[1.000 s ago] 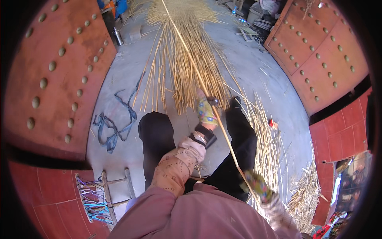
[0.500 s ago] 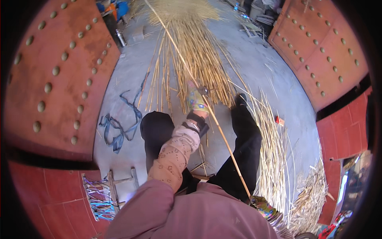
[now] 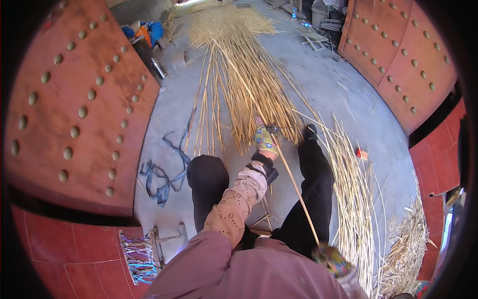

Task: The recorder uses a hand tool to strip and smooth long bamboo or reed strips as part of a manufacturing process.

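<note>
My left hand point(image 3: 265, 137), in a patterned glove, reaches forward between my knees. It is closed around a long tan reed stalk point(image 3: 297, 189). A small dark metal piece point(image 3: 272, 128) sits against the stalk at this hand; its kind is not clear. Low at the right, by my hip, my right hand point(image 3: 332, 260) grips the near end of the same stalk; it is gloved too and somewhat blurred. The stalk slants from there past my left hand, over a spread bundle of reed stalks point(image 3: 244, 89) with bushy far ends.
Peeled pale stalks point(image 3: 351, 194) lie along my right side, beside a heap of husks point(image 3: 406, 249). Blue strapping point(image 3: 162, 189) is on the floor at left. Studded red doors point(image 3: 79, 109) flank me. A metal flask point(image 3: 158, 68) and a small red box point(image 3: 362, 154) stand about.
The view has shifted, so the scene sits lower and further right. The held stalk's far end now lies over the bundle, where before it ran out past the top edge. Both hands keep their grip.
</note>
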A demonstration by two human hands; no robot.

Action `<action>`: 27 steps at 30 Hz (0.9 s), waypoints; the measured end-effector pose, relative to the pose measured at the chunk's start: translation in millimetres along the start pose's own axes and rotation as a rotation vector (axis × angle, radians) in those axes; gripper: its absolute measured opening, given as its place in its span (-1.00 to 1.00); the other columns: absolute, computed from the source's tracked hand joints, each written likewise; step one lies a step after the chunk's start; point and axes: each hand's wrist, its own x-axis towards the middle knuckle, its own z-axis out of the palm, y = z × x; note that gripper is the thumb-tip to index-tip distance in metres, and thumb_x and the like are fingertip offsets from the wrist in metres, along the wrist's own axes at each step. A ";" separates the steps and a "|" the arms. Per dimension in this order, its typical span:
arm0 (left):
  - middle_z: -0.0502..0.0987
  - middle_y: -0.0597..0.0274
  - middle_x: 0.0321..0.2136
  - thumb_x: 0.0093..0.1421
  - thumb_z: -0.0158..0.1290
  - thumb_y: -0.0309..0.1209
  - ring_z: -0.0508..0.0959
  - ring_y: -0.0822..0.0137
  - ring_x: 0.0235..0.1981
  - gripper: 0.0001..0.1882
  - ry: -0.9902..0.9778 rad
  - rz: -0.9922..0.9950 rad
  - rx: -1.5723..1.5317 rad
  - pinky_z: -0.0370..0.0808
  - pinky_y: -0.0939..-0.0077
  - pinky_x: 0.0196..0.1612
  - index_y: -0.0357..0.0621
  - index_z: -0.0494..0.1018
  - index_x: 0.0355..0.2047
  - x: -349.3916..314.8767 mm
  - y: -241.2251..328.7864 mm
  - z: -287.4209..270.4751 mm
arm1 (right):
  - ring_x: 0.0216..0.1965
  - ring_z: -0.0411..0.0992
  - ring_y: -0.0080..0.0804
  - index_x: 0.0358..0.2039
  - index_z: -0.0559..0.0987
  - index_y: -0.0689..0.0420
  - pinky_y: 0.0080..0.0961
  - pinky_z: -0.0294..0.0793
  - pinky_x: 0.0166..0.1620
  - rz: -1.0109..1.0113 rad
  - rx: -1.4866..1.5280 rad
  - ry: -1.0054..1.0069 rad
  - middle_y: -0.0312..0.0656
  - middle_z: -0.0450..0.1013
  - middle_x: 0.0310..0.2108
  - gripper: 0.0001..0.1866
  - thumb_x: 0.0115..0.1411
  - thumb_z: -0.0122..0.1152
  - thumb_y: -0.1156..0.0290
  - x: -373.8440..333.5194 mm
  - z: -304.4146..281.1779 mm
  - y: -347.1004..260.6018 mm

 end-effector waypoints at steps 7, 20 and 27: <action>0.19 0.43 -0.87 -0.04 -0.20 0.23 0.24 0.47 -0.90 -0.48 -0.190 -0.308 0.018 0.17 0.63 -0.87 0.05 0.21 -0.73 -52.3 -74.1 8.4 | -0.58 0.34 -0.51 -0.15 0.28 0.32 -0.69 0.37 -0.58 -0.016 0.322 -0.207 -0.10 0.35 -0.50 -0.68 0.11 -0.12 0.41 -33.6 40.5 -72.0; 0.24 0.35 -0.80 0.02 -0.19 0.14 0.32 0.43 -0.78 -0.53 -0.208 -0.114 0.004 0.26 0.64 -0.77 0.00 0.27 -0.62 -29.9 -55.1 46.9 | -0.75 0.14 -0.67 -0.44 0.42 0.30 -0.76 0.07 -0.71 0.018 0.043 0.008 -0.28 0.29 -0.64 -0.76 0.03 0.02 0.33 -63.1 16.6 -28.2; 0.19 0.44 -0.88 -0.03 -0.16 0.19 0.20 0.47 -0.94 -0.51 -0.400 -0.500 0.055 0.14 0.66 -0.92 0.06 0.20 -0.74 -81.5 -141.9 21.9 | -0.65 0.22 -0.67 -0.21 0.33 0.21 -0.79 0.15 -0.63 -0.349 -0.135 0.073 -0.35 0.28 -0.62 -0.66 0.08 -0.06 0.24 5.3 60.8 -127.7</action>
